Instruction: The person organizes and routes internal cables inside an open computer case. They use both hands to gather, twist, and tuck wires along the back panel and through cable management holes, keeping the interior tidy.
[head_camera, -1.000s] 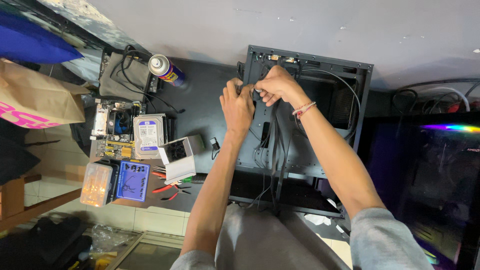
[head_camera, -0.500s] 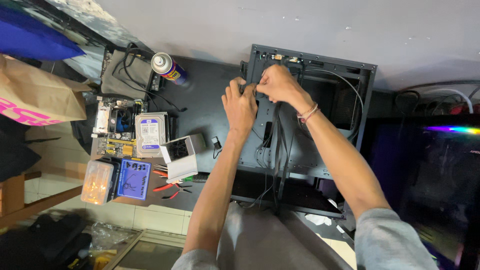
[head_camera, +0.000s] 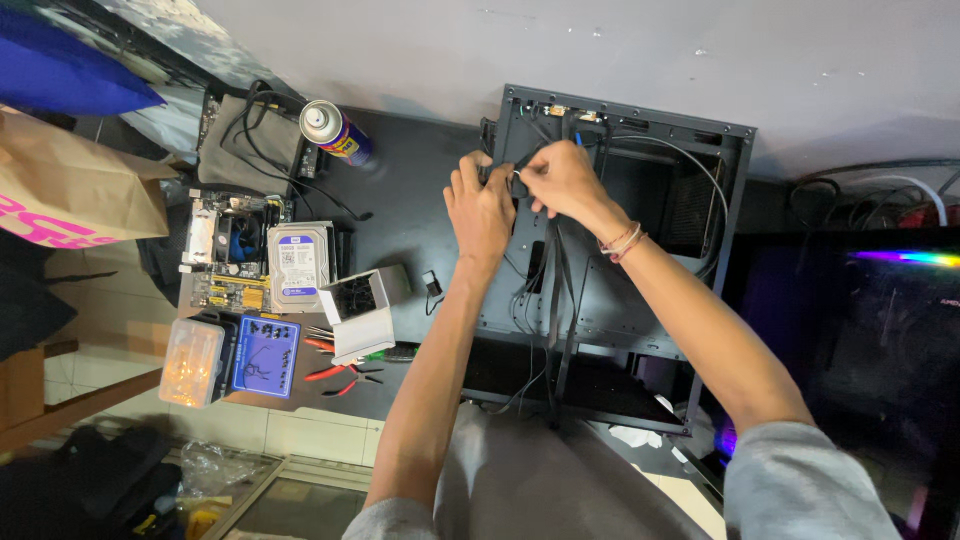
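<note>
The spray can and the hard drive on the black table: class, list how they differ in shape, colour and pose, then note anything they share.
The spray can is a cylinder; the hard drive is a flat rectangular block. The spray can has a blue and yellow body with a silver top; the hard drive is silver with a white label. The spray can stands upright; the hard drive lies flat. Both sit on the black table, left of the hands and untouched.

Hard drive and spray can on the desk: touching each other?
Apart. The head view shows the hard drive lying on the motherboard, with bare dark desk and cables between it and the spray can farther back.
</note>
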